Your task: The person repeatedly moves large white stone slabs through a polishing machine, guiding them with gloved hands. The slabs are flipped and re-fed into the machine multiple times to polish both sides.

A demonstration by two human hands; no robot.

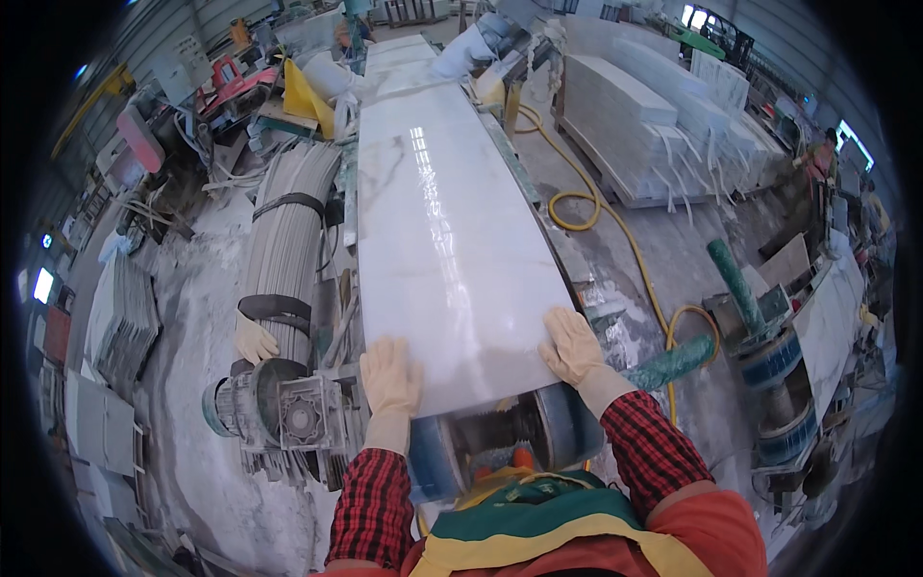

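A long, polished white stone slab [452, 250] with grey veining stretches away from me on a roller conveyor. My left hand [391, 375], in a cream rubber glove, lies on the slab's near left corner with its fingers stretched forward. On the near right corner rests my right hand [575, 348], gloved the same way, fingers extended over the edge area. Neither hand is wrapped round anything. Just below the slab's near edge show blue conveyor rollers [569, 423]. Past the near slab, another pale slab [399, 53] lies at the far end of the line.
An electric motor with gearbox [300, 413] stands left of the conveyor, a loose glove [255, 338] above it. Behind is a strapped grey bundle [288, 216]. A yellow hose [630, 236] snakes along the right floor beside stacked stone slabs [620, 125]. Green rollers [673, 363] lie at right.
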